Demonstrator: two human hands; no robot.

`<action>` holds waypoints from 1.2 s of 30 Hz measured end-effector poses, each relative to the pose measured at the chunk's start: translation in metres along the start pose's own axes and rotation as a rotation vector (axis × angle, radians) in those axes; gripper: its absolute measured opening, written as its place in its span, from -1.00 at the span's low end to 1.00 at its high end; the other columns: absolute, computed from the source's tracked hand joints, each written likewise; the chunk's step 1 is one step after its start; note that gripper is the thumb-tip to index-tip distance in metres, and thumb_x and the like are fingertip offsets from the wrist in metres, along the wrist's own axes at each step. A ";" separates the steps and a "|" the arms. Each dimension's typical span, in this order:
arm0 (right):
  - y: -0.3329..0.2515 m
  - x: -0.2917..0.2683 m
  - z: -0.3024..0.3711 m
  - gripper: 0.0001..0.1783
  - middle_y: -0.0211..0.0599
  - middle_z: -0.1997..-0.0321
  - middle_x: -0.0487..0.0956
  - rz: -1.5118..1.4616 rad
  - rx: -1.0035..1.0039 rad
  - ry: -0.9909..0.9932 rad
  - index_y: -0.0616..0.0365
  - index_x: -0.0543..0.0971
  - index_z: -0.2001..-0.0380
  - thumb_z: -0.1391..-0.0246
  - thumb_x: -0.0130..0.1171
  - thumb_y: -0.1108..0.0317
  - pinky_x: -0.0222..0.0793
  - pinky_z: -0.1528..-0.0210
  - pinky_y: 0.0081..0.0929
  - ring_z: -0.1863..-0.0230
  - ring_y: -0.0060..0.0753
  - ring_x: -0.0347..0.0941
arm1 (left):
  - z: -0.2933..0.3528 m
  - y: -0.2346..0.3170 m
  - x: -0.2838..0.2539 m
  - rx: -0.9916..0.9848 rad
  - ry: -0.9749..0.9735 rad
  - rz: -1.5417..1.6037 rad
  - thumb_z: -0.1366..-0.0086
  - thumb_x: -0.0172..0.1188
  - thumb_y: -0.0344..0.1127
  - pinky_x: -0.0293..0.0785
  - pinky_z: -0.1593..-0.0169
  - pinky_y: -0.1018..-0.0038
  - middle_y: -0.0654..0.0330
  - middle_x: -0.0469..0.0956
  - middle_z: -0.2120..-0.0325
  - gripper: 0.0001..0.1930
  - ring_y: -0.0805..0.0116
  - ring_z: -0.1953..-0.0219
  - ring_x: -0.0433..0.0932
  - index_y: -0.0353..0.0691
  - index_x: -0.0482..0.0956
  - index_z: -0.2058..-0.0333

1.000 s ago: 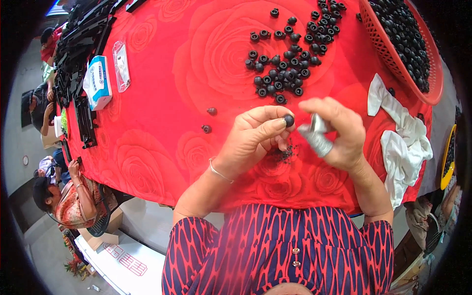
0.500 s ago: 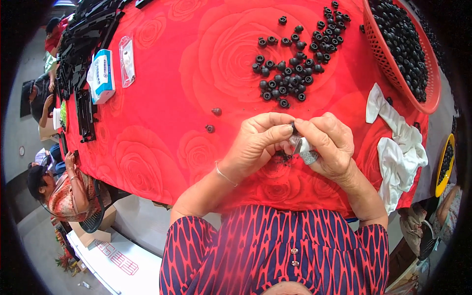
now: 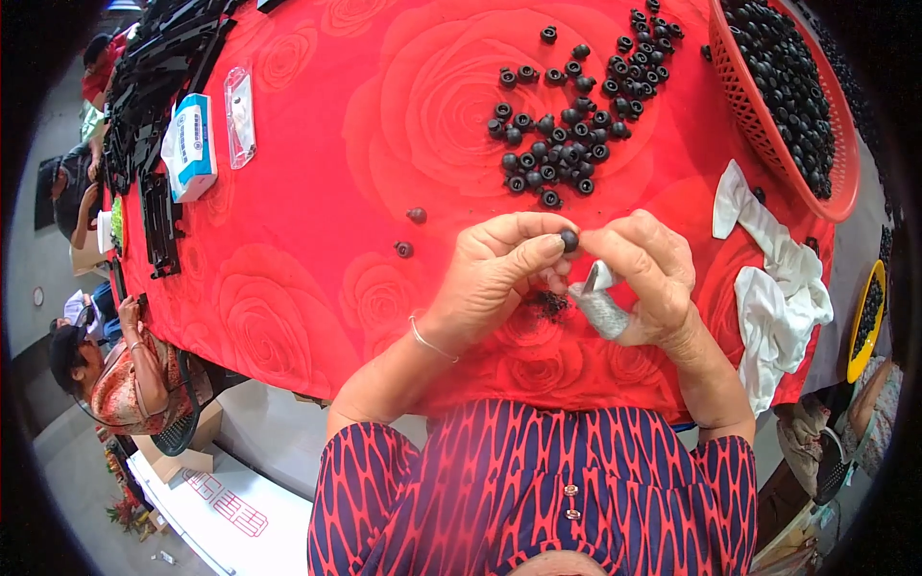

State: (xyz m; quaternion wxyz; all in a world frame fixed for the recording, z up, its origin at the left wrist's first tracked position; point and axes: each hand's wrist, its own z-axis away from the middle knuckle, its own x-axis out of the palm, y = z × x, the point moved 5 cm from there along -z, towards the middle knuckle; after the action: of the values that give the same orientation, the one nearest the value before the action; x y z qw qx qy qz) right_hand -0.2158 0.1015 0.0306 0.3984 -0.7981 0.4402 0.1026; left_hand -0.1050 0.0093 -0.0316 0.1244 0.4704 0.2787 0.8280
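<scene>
Black rubber cap (image 3: 570, 240) pinched between left hand (image 3: 499, 274) and right hand (image 3: 645, 278), grip seemingly tight.

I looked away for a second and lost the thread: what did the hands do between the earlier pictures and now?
The right hand, which held the grey tool apart a second ago, came in against the left hand; both now pinch the small black cap between their fingertips. The tool stayed in the right hand. The pile of black caps, red basket and white cloth lie as before.
</scene>
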 end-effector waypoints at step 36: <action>0.031 0.006 0.008 -0.61 -0.15 0.44 0.46 -0.297 0.367 -0.282 0.29 0.48 0.19 0.18 0.20 0.43 0.35 0.41 -0.39 0.45 -0.16 0.44 | -0.002 -0.001 -0.001 -0.101 -0.113 -0.030 -0.27 0.06 -0.42 0.50 0.32 0.56 0.12 0.55 0.35 -0.77 0.44 0.37 0.53 -0.40 0.47 0.13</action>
State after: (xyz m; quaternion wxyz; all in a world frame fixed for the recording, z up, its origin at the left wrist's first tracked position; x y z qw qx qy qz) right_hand -0.2347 0.0944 0.0057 0.6045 -0.7461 0.2699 0.0717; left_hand -0.1060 0.0087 -0.0333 0.1759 0.5053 0.2364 0.8111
